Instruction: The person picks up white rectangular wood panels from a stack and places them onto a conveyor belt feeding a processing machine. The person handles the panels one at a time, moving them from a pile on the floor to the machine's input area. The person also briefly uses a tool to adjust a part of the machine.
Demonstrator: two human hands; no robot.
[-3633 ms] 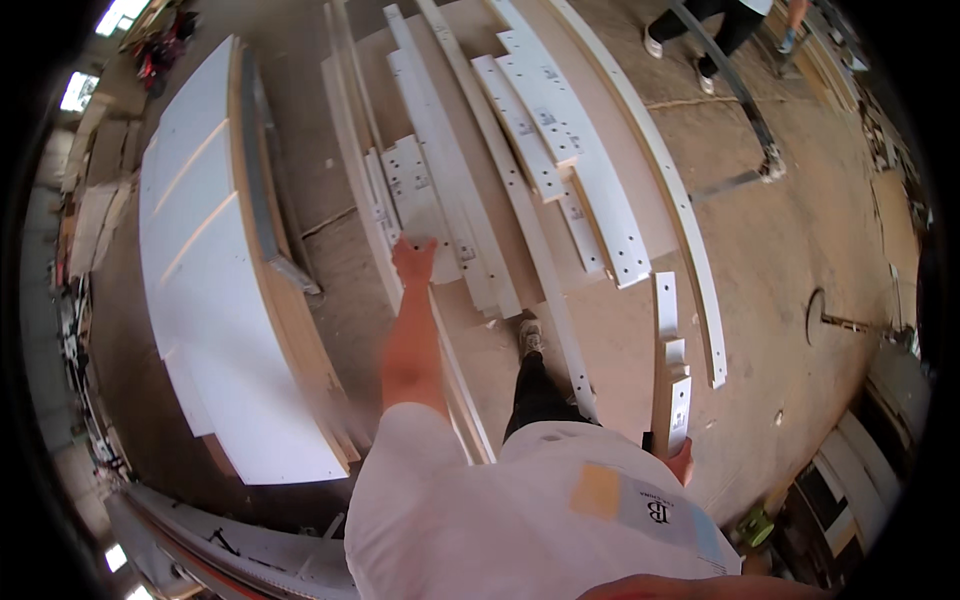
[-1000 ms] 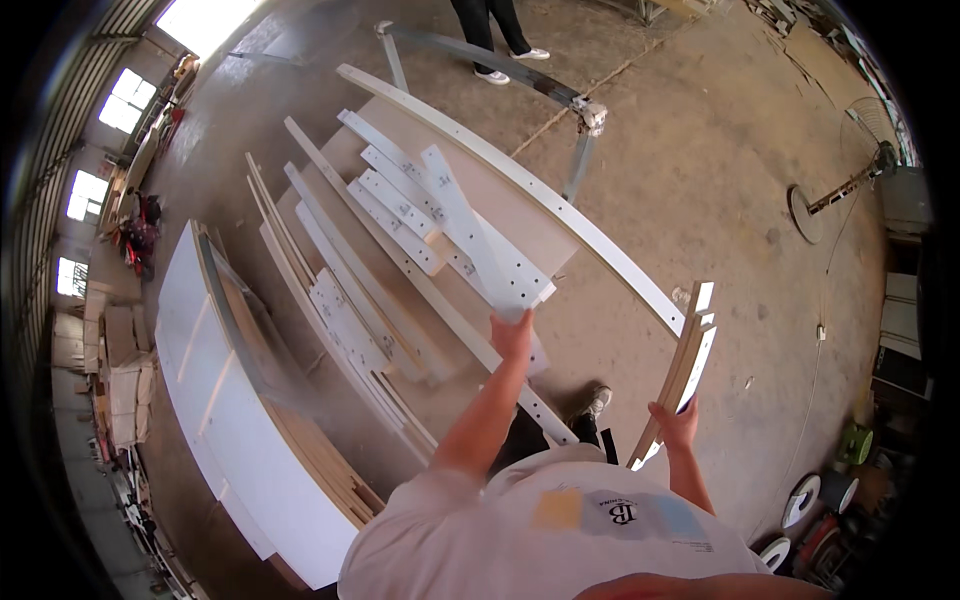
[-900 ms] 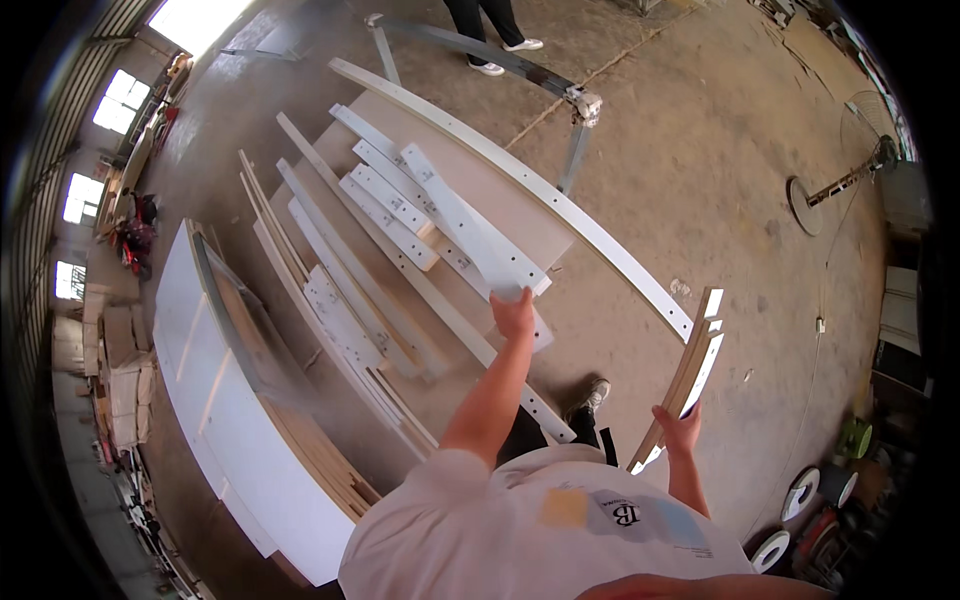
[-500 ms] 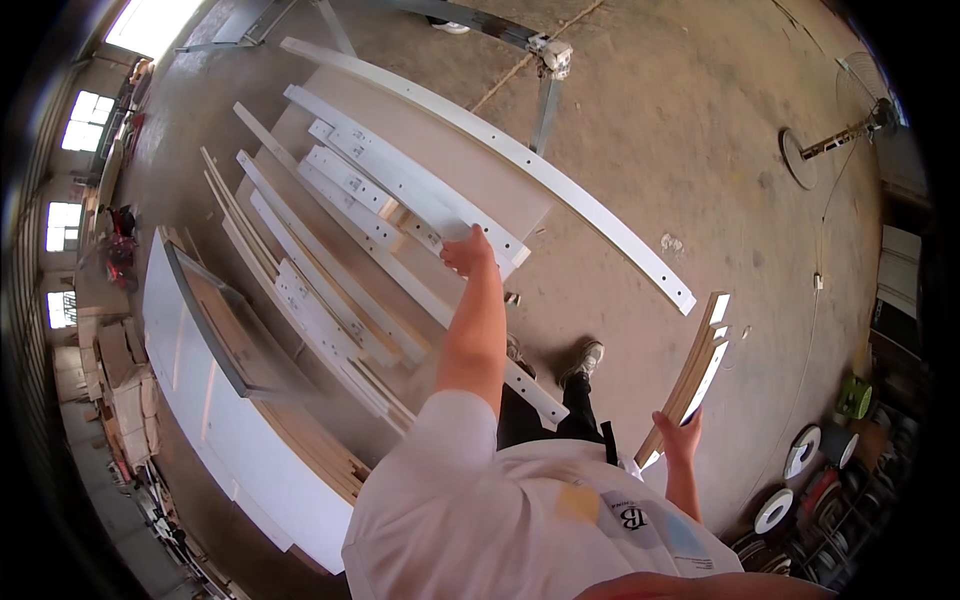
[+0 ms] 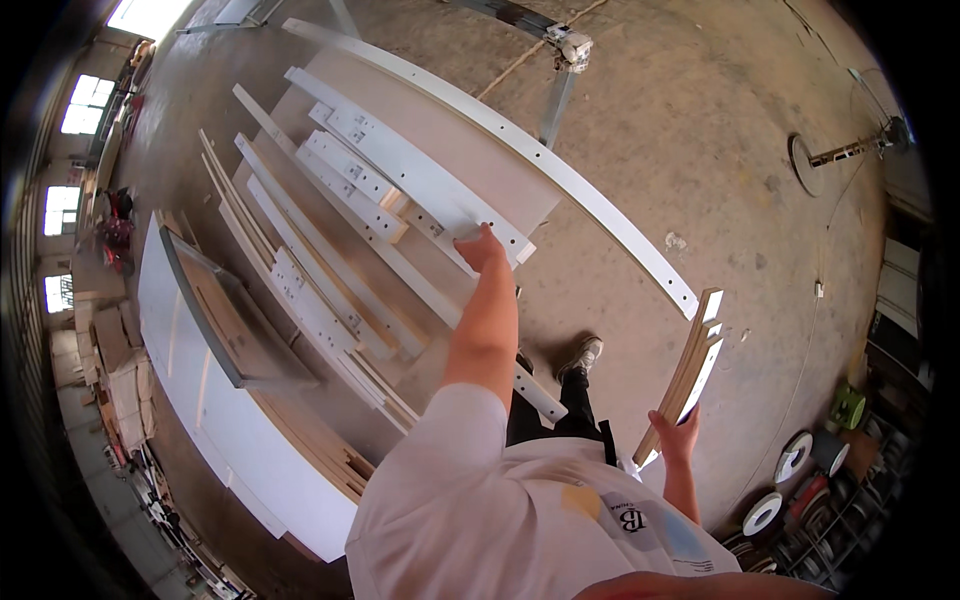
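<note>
Right hand (image 5: 676,437) closed around two or three narrow strips (image 5: 688,372), wood-edged with white faces, held upright beside the leg. Left hand (image 5: 480,247) reaches out, fingers curled onto the near end of one white drilled panel (image 5: 415,178) atop roughly ten white boards (image 5: 320,290) on the floor (image 5: 700,150).

1. The left arm reached straight out ahead, elbow nearly locked, bare below a white short sleeve.
2. The left hand (image 5: 481,249) lay palm down, fingers curled forward and closed.
3. The right hand (image 5: 679,437) stayed low by the hip, fingers wrapped in a grip, forearm angled upward.
</note>
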